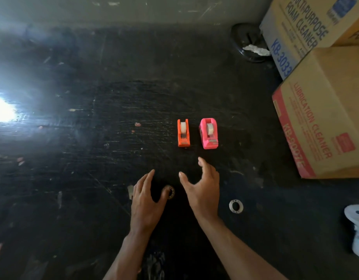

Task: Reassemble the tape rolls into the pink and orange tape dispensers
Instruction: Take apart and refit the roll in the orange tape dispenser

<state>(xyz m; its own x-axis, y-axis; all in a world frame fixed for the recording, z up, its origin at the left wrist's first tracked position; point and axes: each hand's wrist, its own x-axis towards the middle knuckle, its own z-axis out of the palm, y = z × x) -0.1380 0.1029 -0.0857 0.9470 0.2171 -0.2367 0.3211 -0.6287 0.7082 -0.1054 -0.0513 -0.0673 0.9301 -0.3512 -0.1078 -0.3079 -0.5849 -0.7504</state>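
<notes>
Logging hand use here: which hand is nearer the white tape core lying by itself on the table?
Right. The right hand hovers just left of the white tape core; the left hand is farther left, beyond it.

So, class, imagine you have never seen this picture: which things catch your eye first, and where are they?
The orange dispenser and the pink dispenser stand side by side mid-table, bright against the black top, each with a roll in it. Just below them both hands hover open, the left hand by a small ring, the right hand over bare table. A white glare flares at the left edge.
</notes>
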